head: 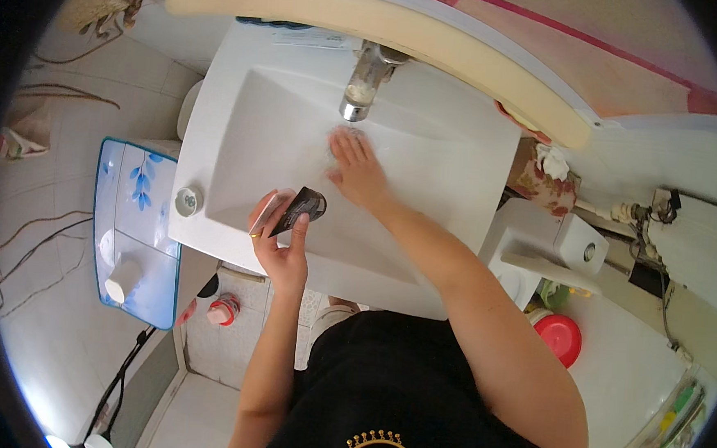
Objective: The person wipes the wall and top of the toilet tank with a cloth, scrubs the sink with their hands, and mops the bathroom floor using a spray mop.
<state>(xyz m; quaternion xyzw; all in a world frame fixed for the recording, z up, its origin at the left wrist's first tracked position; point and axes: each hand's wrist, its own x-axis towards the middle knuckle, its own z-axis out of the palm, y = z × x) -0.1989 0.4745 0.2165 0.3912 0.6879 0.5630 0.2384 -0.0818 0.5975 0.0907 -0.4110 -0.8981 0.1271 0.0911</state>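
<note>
My left hand [284, 253] is over the front left rim of a white washbasin [266, 126]. Between its fingers and thumb it holds a black compact case [300, 213] with a lighter, flat part [269, 211] beside it; whether the two are joined I cannot tell. Under the metal faucet [360, 95] my right hand [359, 168] is held with fingers stretched and nothing in it. Water seems to run onto its fingertips, which are blurred. A small round white container [188, 202] stands on the left rim of the basin.
Left of the basin is a blue-and-white floral cover [141, 211] with a white cup-like item [123, 280] on it. A floral tissue box [543, 180] and a white appliance [535, 247] stand at the right, with a red lid [557, 339] below. A cream ledge [347, 8] runs behind the faucet.
</note>
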